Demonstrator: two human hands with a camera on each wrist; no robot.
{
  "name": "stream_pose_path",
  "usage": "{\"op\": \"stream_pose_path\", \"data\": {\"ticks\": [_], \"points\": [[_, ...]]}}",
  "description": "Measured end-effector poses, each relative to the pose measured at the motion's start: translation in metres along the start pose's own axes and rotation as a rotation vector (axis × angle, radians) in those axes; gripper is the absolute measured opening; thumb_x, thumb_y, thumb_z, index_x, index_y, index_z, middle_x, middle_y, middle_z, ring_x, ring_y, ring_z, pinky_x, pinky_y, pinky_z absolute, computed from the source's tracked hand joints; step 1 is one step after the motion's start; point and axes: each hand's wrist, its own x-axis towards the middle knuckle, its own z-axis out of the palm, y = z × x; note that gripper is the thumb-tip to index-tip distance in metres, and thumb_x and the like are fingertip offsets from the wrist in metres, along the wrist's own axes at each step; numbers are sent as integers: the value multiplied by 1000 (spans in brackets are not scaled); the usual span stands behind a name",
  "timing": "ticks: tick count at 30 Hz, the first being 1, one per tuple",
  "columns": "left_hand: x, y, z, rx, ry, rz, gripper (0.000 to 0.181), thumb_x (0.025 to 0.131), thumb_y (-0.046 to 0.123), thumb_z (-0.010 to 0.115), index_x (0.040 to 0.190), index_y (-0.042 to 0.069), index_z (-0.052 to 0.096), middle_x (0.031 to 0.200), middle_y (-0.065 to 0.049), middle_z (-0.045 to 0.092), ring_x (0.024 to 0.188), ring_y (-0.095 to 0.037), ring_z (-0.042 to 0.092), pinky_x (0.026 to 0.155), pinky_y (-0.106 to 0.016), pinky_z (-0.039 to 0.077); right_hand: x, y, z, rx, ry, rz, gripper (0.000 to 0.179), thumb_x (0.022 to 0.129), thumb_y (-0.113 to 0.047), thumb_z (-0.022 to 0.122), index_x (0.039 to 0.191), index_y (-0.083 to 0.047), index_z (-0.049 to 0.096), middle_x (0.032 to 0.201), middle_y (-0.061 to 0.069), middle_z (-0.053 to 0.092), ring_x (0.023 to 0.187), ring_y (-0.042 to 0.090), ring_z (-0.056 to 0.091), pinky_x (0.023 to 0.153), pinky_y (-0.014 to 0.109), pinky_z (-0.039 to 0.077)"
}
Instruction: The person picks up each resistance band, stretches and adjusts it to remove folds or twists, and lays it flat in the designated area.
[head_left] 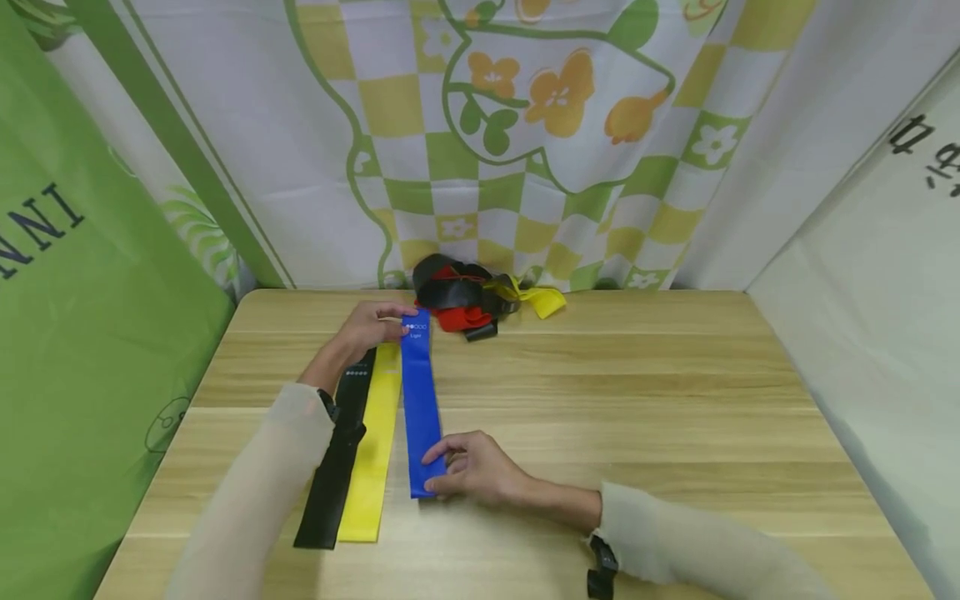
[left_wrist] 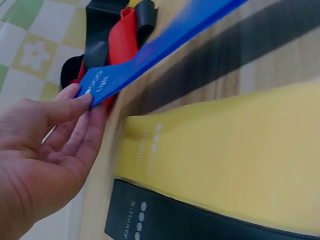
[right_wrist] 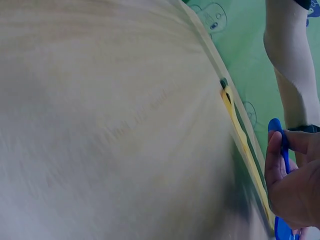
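Observation:
A blue resistance band (head_left: 422,400) marked "Light" stretches lengthwise between the two hands, raised off the wooden table. At its far end, my left hand (head_left: 367,329) pinches the printed tip between thumb and fingers; the left wrist view shows this grip on the blue band (left_wrist: 120,75) closely. My right hand (head_left: 483,471) holds the near end between thumb and fingers. Left of the blue band lies a flat yellow band (head_left: 371,467), its "Medium" print facing up in the left wrist view. Beside that one lies a black band (head_left: 330,492) marked "X-Heavy", partly behind the left forearm.
Toward the table's back edge sits a tangled pile of black, red and yellow bands (head_left: 456,292). Behind it hangs a patterned curtain (head_left: 420,167). Green cloth (head_left: 90,292) borders the left side and white cloth (head_left: 885,292) the right. Wooden tabletop (head_left: 637,392) extends to the right.

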Motion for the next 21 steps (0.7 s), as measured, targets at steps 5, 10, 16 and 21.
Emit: {"op": "stream_pose_path", "data": {"ticks": [5, 10, 16, 21], "points": [[-1, -4, 4, 96, -70, -9, 39, 97, -7, 66, 134, 3, 71, 135, -22, 64, 104, -26, 69, 98, -42, 60, -2, 2, 11, 48, -41, 60, 22, 90, 1, 81, 111, -1, 75, 85, 5, 65, 76, 24, 77, 68, 30, 63], [-2, -5, 6, 196, -93, -7, 39, 96, -8, 65, 130, 6, 74, 125, -16, 64, 106, -28, 63, 91, -33, 58, -5, 5, 19, 113, -69, 70, 22, 91, 6, 79, 112, 1, 75, 85, 7, 65, 79, 30, 78, 71, 34, 65], [-5, -9, 7, 277, -129, 32, 35, 93, -7, 74, 127, 3, 76, 123, -16, 70, 106, -27, 66, 89, -31, 57, -8, 8, 32, 134, -84, 74, 22, 89, 7, 79, 109, 0, 75, 81, 9, 65, 77, 33, 78, 69, 34, 65], [-4, -7, 10, 373, -146, 110, 34, 90, -6, 79, 123, 2, 77, 121, -18, 75, 108, -31, 70, 95, -41, 60, -8, 10, 41, 145, -34, 48, 22, 86, 11, 80, 106, 2, 74, 75, 8, 65, 73, 36, 78, 64, 33, 64]]}}
